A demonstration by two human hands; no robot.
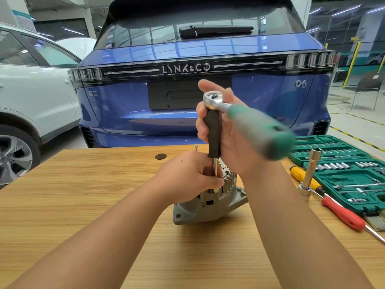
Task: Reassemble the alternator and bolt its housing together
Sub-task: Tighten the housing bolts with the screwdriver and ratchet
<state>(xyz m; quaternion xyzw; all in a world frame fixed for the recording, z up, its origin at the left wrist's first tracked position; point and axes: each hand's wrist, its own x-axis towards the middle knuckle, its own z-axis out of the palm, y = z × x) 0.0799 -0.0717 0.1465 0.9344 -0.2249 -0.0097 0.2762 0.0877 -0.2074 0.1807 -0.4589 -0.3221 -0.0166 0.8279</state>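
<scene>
- The right hand (225, 130) wraps the black extension grip (213, 134) under the ratchet (245, 115), whose green handle is blurred.
- The left hand (187, 176) curls round the chrome shaft (215, 170), steadying it where it meets the alternator (208, 203).
- To do this well, I would keep the shaft upright over the bolt and turn in short, even strokes.
- The alternator is grey cast metal, finned, with mounting ears, sitting mid-tabletop (83, 195); a socket set (343, 176) lies at the right edge.

alternator (206, 203): I see grey metal
ratchet (250, 122): green handle, silver head
table (83, 205): wood grain
car (208, 90): blue
case (343, 178): green
</scene>
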